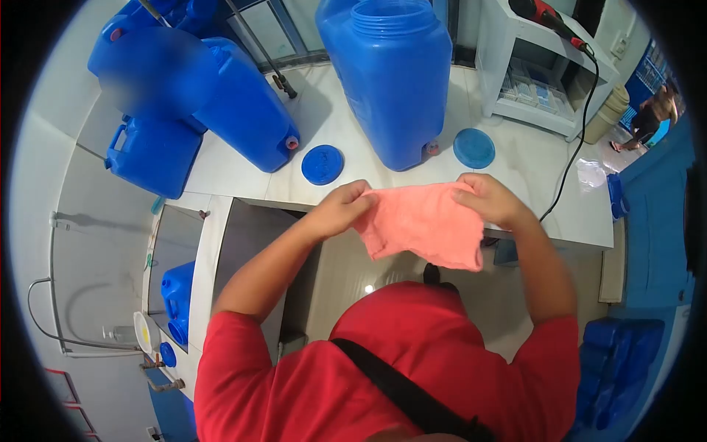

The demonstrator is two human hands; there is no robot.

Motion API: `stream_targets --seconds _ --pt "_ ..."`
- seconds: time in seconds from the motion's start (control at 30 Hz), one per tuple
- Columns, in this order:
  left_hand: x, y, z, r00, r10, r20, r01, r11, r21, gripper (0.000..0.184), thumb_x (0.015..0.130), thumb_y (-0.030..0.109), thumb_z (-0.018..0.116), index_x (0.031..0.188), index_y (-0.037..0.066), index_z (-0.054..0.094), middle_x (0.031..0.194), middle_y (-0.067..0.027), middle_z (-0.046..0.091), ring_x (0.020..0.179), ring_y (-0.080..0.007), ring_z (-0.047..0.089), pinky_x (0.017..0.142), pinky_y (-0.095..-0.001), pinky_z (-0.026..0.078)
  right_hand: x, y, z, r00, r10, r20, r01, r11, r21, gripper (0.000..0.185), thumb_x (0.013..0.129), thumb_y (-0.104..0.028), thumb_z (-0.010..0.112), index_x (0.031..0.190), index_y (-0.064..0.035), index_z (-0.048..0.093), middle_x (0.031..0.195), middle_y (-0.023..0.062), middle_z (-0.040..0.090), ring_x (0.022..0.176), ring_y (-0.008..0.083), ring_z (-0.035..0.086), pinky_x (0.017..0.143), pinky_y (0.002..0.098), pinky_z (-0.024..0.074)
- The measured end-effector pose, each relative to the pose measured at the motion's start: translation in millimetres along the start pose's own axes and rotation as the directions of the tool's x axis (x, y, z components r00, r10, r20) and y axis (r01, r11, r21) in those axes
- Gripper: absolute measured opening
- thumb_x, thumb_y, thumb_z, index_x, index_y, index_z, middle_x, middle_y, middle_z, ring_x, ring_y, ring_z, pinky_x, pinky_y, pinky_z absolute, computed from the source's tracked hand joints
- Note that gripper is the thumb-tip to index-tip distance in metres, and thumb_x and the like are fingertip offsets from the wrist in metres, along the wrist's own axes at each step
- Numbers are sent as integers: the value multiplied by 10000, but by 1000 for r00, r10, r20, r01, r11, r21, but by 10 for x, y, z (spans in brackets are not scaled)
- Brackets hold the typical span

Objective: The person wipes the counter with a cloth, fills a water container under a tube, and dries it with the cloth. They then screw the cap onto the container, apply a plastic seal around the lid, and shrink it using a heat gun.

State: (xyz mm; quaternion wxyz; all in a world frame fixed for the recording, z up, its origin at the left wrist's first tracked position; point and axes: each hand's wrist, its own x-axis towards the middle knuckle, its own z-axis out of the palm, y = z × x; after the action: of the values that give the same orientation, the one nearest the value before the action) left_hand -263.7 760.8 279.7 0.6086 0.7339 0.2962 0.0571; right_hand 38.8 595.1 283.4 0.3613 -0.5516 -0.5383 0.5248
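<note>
A salmon-pink cloth is stretched between both hands in front of the counter edge. My left hand pinches its upper left corner, fingers closed. At the upper right corner, my right hand is closed on the cloth in the same way. Just beyond stands a large blue water container, upright with its wide mouth uncovered and a small spigot low on its front. Two round blue lids lie flat on the counter, one lid left of the container and another lid to its right.
More blue containers crowd the left of the white counter. A grey shelf unit carries a red-and-black corded tool; its black cord crosses the counter. A sink holds another blue jug. A person is at far right.
</note>
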Motion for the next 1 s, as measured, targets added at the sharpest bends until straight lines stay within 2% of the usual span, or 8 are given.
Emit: stream_targets --seconds 0.27,0.37,0.47,0.57,0.63,0.7,0.77,1.0 --pt "250 302 696 986 154 -59 -163 968 -193 368 932 151 688 1214 -11 516 950 -138 701 685 -197 702 627 -305 550 -114 12 604 994 -52 -97 82 940 331 423 1099 -352 428 1323 -9 532 1272 114 590 1115 195 615 910 383 540" --pt "296 561 731 974 108 -197 -79 986 147 380 904 164 722 1233 39 577 1153 -150 671 1069 -222 674 854 -370 540 37 427 558 851 198 -486 221 704 675 397 1083 -318 458 1386 -62 474 1344 133 550 1227 246 575 918 384 537" --pt "370 655 864 733 679 33 -567 583 581 388 888 215 727 1227 59 622 1207 -165 655 1133 -283 644 940 -435 507 239 250 736 952 117 -284 248 250 936 409 1065 -321 480 1380 -62 453 1337 131 553 1195 250 592 885 381 550" --pt "404 1107 612 532 847 -5 -609 387 692 422 886 265 720 1234 40 638 1256 -172 635 1191 -332 590 1039 -420 427 401 -54 562 876 -317 -363 479 483 733 537 1021 -383 515 1433 -50 427 1394 131 530 1266 258 546 1035 424 475" --pt "478 1207 141 404 891 -205 -584 424 693 434 900 266 704 1251 27 616 1265 -156 637 1194 -303 585 1051 -397 415 632 12 539 750 -201 -630 659 308 686 720 942 -406 611 1488 1 373 1389 184 521 1275 276 520 1048 428 431" --pt "791 1329 -316 239 828 -507 -568 543 619 385 997 296 586 1264 19 580 1247 -131 643 1183 -239 585 1045 -389 424 960 -167 206 462 -669 -583 829 559 16 714 932 -363 616 1491 13 378 1439 238 449 1326 336 457 1098 469 358" --pt "1214 1567 -778 284 722 -631 -633 636 441 532 1062 470 435 1306 6 525 1195 -149 654 1130 -234 621 1035 -372 459 1315 -412 -92 138 -926 -352 632 356 -688 675 917 -306 622 1480 3 414 1512 291 344 1382 421 378 1165 544 255" --pt "2039 1633 -1399 570 604 -556 -748 661 -49 626 1064 577 358 1396 52 433 1166 -162 626 1071 -228 616 945 -349 505 1961 -436 102 127 -985 -115 36 120 -992 555 899 -331 620 1448 -284 546 1552 65 373 1353 391 395 1137 644 231"
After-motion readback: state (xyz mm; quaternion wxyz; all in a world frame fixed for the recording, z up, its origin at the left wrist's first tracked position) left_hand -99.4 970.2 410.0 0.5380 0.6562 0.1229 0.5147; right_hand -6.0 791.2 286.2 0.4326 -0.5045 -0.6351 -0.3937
